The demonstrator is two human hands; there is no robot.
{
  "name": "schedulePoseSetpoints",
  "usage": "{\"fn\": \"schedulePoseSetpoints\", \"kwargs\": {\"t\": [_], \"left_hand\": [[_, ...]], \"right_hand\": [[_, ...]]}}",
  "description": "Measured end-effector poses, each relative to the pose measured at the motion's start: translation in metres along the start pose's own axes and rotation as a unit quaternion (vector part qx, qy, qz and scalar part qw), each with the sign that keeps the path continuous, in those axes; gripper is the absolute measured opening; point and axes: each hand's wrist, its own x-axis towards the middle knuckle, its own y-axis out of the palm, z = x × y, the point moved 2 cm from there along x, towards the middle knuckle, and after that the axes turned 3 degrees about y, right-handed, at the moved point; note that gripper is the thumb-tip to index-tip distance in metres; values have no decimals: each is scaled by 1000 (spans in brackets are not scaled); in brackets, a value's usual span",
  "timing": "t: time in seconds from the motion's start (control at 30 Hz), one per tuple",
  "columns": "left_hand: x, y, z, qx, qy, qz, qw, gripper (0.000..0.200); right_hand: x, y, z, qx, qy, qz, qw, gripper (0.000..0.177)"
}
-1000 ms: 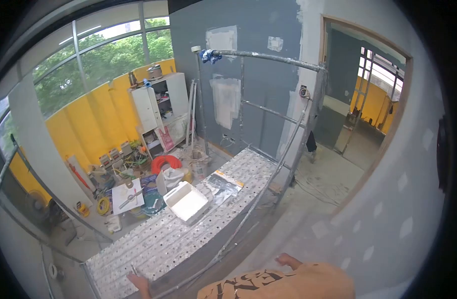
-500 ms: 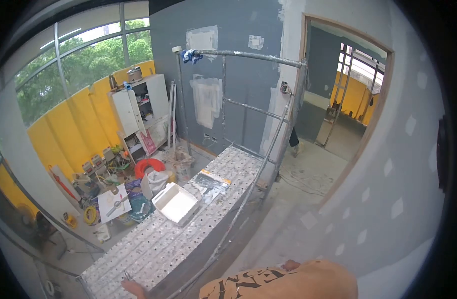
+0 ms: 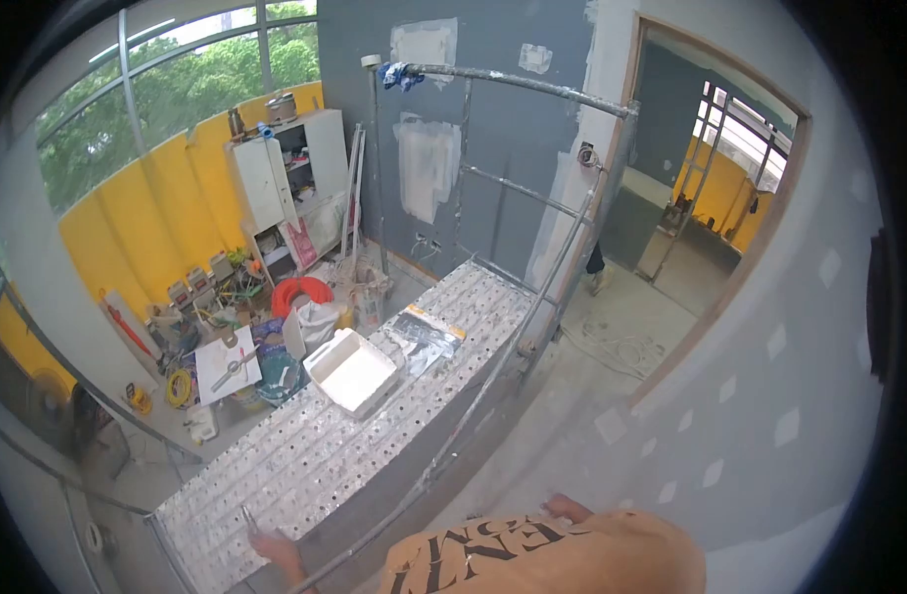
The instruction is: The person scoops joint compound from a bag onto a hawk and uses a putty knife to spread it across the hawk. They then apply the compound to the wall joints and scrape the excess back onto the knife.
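Observation:
My left hand (image 3: 277, 548) is closed over the near end of the perforated metal scaffold platform (image 3: 285, 475). A thin, light tool (image 3: 247, 517) sticks out from its fingers; its kind is too small to make out. My right hand (image 3: 569, 509) shows past the peach shirt with black lettering (image 3: 542, 554), low by the grey wall; its fingers are too small to read. On the platform stands a white rectangular tub (image 3: 352, 371) with white material inside. Just beyond the tub lies a flat plastic-looking packet or tool (image 3: 429, 339).
Scaffold rails (image 3: 503, 74) frame the platform's far and right sides. Below on the left are a red coiled hose (image 3: 301, 294), a white board (image 3: 226, 364) and tools. A cabinet (image 3: 325, 158) stands behind. Through the doorway at right, a person's leg (image 3: 597, 265) shows.
The view has tilted, so the platform and walls sit a little differently. My left hand with the thin tool has come further into view, and more of my right hand shows.

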Motion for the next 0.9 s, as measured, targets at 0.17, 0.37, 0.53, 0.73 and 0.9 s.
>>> {"fn": "schedulePoseSetpoints", "kwargs": {"t": [0.17, 0.37, 0.53, 0.73, 0.9], "left_hand": [[-53, -38, -49, -118, 88, -1, 989, 46], [-100, -67, -83, -371, 3, 131, 919, 15], [-137, -73, -81, -327, 102, 77, 936, 11], [-178, -49, -46, -168, -72, 331, 926, 18], [-234, -36, -16, -231, -137, 474, 839, 33]], "right_hand": [[6, 0, 2, 31, 29, 29, 999, 39], [21, 4, -3, 78, 18, 32, 996, 39], [39, 4, 1, 44, 28, 51, 997, 37], [32, -2, 21, 35, 8, 65, 997, 36], [57, 3, 6, 62, 7, 91, 994, 34]]}}
